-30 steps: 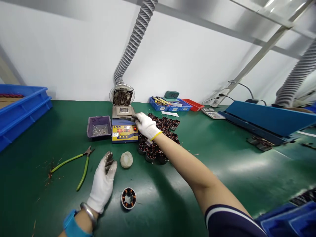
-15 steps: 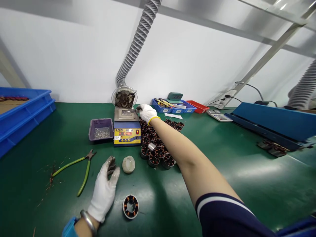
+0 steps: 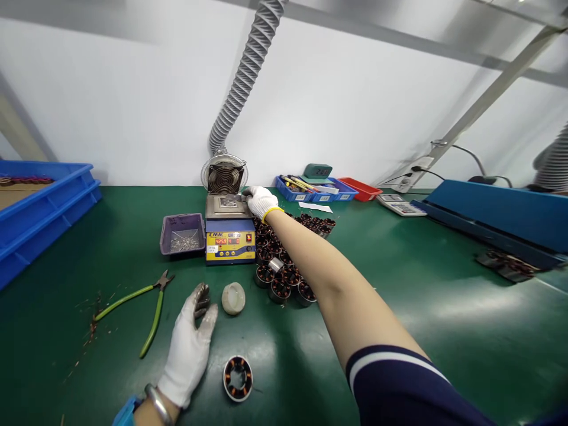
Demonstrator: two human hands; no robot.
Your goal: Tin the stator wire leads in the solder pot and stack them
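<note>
My right hand (image 3: 261,202), in a white glove with a yellow cuff, reaches to the top of the solder pot (image 3: 229,239). Its fingers are closed on a thin flat metal piece (image 3: 242,198), mostly hidden, at the edge of the pot's shiny square opening. My left hand (image 3: 189,349), gloved with darkened fingertips, rests over the table, fingers loosely curved and thumb apart, holding nothing. Just right of it stands a small round whitish cup (image 3: 233,298). Nearer me lies a single stator coil (image 3: 238,378) with copper windings.
Green-handled cutters (image 3: 153,302) lie open at left beside wire scraps. A purple bin (image 3: 183,236) with metal bits adjoins the pot. Several stators (image 3: 280,290) crowd its right side. A duct (image 3: 244,77) hangs behind. Blue trays (image 3: 295,194), a red tray (image 3: 360,189) and a blue crate (image 3: 48,207) stand farther out.
My right hand has shifted very slightly left at the pot's top. The pot's red display reads differently. My left hand and the lone stator stay put; the view has shifted slightly.
</note>
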